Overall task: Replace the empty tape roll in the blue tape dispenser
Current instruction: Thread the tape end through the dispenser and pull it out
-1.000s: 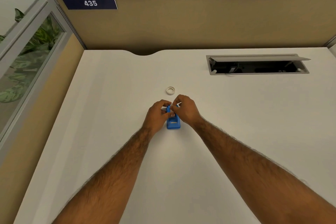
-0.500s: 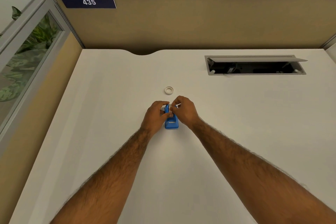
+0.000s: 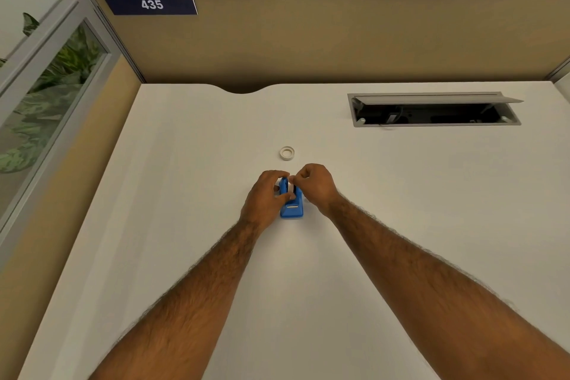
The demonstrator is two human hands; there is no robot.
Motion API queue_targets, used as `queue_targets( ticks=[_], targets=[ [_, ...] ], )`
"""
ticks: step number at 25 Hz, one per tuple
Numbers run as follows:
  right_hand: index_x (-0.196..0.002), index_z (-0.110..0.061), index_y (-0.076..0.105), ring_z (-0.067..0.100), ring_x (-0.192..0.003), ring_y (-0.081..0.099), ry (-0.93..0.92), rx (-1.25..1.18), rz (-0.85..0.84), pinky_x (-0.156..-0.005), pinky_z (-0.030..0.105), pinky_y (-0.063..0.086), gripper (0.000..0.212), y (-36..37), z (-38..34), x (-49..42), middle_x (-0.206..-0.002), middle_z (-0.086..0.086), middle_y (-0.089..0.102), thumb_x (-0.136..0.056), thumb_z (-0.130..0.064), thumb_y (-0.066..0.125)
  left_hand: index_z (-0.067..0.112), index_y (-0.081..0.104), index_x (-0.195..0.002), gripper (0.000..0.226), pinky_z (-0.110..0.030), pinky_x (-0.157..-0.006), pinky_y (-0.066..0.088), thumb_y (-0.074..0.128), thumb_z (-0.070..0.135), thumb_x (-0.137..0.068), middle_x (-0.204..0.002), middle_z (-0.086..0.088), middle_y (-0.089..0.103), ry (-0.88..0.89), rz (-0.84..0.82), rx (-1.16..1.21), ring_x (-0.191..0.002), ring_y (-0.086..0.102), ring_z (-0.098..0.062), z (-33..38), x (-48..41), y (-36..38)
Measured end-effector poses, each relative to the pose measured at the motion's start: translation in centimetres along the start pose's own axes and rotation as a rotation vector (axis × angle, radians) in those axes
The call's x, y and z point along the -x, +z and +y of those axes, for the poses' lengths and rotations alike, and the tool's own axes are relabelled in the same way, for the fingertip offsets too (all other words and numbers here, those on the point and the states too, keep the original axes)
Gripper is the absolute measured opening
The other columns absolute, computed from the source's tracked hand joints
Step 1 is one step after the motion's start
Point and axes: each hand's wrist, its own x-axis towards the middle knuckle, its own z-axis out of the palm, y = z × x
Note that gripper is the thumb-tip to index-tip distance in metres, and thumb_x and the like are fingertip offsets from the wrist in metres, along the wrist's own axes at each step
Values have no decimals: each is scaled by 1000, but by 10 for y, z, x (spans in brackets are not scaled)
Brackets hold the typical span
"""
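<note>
A small blue tape dispenser [image 3: 291,209] stands on the white desk [image 3: 308,271], its cutter end toward me. My left hand [image 3: 266,198] grips its left side. My right hand [image 3: 314,185] pinches a white tape roll [image 3: 290,186] at the top of the dispenser, between the blue side walls. Most of that roll is hidden by my fingers. A second small white ring, a tape core [image 3: 287,153], lies flat on the desk just beyond my hands, apart from them.
An open cable tray [image 3: 435,111] is cut into the desk at the back right. Beige cubicle partitions [image 3: 339,40] close the desk at the back and left, with a "435" sign [image 3: 150,4]. A cable notch [image 3: 243,90] marks the back edge.
My hands and the dispenser stay in the same spot. The white roll now shows a little more at the dispenser's top between my fingers.
</note>
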Motion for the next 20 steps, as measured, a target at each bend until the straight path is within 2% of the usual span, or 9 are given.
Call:
queue_targets(
  ticks=[5, 8, 12, 17, 20],
  targets=[
    [-62, -18, 51, 11, -60, 48, 5, 20, 22, -53, 23, 40, 28, 0, 3, 6, -68, 0, 55, -83, -15, 69, 17, 57, -134, 45, -35, -99, 52, 68, 27, -92, -134, -2, 58, 17, 12, 18, -114, 61, -18, -1, -1, 2],
    [-60, -18, 49, 9, -55, 46, 28, -6, 30, -49, 22, 39, 28, 1, 3, 7, -62, -2, 52, -82, -13, 68, 17, 58, -131, 44, -39, -100, 53, 71, 26, -89, -132, -2, 60, 4, 12, 39, -115, 61, -19, 0, -1, 2],
    [-61, -15, 48, 11, -54, 44, 65, -58, 30, -50, 25, 40, 28, 1, -1, 6, -60, -1, 50, -82, -11, 66, 21, 59, -123, 43, -32, -95, 52, 77, 22, -84, -126, 3, 63, 0, 7, 67, -111, 61, -17, -1, -2, 2],
    [-65, -14, 48, 11, -55, 43, 79, -84, 22, -51, 24, 39, 28, 3, -8, 2, -62, 0, 49, -86, -16, 65, 35, 55, -109, 41, -11, -77, 43, 80, 19, -81, -110, 12, 62, 8, 5, 42, -99, 61, -11, 0, -3, 4],
    [-65, -14, 48, 11, -54, 43, 68, -75, 5, -52, 26, 40, 28, 3, -7, 3, -61, 0, 49, -87, -16, 66, 38, 52, -108, 45, -13, -76, 44, 81, 18, -79, -110, 14, 61, 2, -2, 27, -100, 60, -10, -2, -4, 3]
  ],
)
